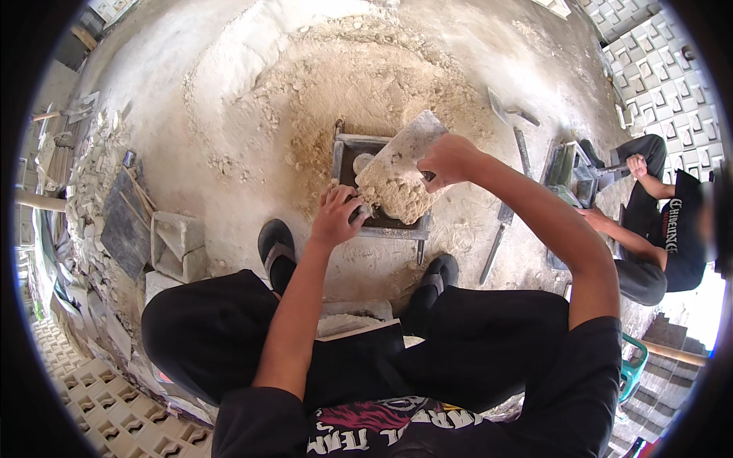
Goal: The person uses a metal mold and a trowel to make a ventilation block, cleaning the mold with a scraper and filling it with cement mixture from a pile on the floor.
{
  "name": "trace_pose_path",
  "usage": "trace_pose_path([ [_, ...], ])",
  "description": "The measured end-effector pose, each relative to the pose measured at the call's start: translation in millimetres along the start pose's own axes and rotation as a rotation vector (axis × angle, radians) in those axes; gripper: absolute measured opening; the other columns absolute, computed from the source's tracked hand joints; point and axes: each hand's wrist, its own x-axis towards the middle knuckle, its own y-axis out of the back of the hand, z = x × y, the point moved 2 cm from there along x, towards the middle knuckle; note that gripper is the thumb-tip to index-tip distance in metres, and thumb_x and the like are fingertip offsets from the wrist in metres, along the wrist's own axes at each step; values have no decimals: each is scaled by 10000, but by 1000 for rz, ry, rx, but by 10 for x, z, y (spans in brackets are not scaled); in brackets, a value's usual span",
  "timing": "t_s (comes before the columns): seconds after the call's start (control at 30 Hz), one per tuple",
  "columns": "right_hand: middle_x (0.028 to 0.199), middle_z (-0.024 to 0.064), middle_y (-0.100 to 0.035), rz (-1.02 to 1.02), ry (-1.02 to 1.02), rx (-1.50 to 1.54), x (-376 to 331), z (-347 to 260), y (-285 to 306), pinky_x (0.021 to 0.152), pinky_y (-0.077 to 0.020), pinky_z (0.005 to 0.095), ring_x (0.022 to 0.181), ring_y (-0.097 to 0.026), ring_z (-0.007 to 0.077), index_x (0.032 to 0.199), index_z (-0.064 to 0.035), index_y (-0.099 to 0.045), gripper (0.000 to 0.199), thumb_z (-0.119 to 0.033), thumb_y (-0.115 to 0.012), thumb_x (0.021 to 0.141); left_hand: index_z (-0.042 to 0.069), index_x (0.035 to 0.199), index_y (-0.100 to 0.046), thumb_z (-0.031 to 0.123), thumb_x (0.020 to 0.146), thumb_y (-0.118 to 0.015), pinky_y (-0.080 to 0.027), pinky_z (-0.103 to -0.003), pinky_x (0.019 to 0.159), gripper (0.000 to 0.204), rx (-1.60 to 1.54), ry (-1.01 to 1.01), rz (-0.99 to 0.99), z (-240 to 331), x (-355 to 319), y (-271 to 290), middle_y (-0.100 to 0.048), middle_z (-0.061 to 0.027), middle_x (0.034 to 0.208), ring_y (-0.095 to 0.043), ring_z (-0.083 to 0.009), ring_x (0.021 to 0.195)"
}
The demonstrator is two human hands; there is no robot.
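A rectangular metal mould lies on the ground between my feet, with a rounded pale lump inside. My right hand is closed round the dark handle of a flat, wide trowel, tilted over the mould's right part. Damp, crumbly sand mix is heaped at the trowel's lower edge and hides part of the mould. At the mould's near left corner my left hand has its fingers curled round a small dark piece, mostly covered by them, so its kind is unclear.
Loose sand mix spreads beyond the mould. Long metal bars lie to the right, near a co-worker seated at another metal mould. Hollow blocks and a dark board stand on the left. Patterned blocks are stacked at the far right.
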Motion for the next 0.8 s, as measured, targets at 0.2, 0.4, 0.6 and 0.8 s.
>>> trace_pose_path([
  [0.2,684,87,-665,-78,10,-110,93,-168,96,581,-517,447,682,-673,301,788,-126,-713,381,-491,-760,687,127,1055,-708,326,861,-684,-233,-528,1154,279,101,-9,4,-31,-78,1,-549,-117,1289,-447,-310,1312],
  [0.4,666,74,-671,-58,112,-166,194,-451,66,567,-517,435,674,-682,292,728,-124,-734,310,-432,-758,695,94,822,-716,230,824,-641,-186,-550,1176,155,180,-47,-29,-48,-90,-39,-491,-136,1403,-380,-318,1385],
  [0.6,668,56,-678,-89,103,-202,250,-550,78,568,-521,426,673,-684,285,734,-128,-746,277,-402,-759,698,70,649,-676,189,794,-629,-157,-535,1196,193,286,-109,-38,-74,-42,36,-439,-126,1473,-331,-302,1422],
  [0.8,694,61,-676,-121,85,-159,243,-393,195,572,-531,423,688,-683,270,754,-143,-745,285,-425,-743,714,58,830,-735,180,819,-620,-146,-532,1195,168,227,-80,-111,-151,-41,115,-415,-125,1488,-322,-287,1430],
])
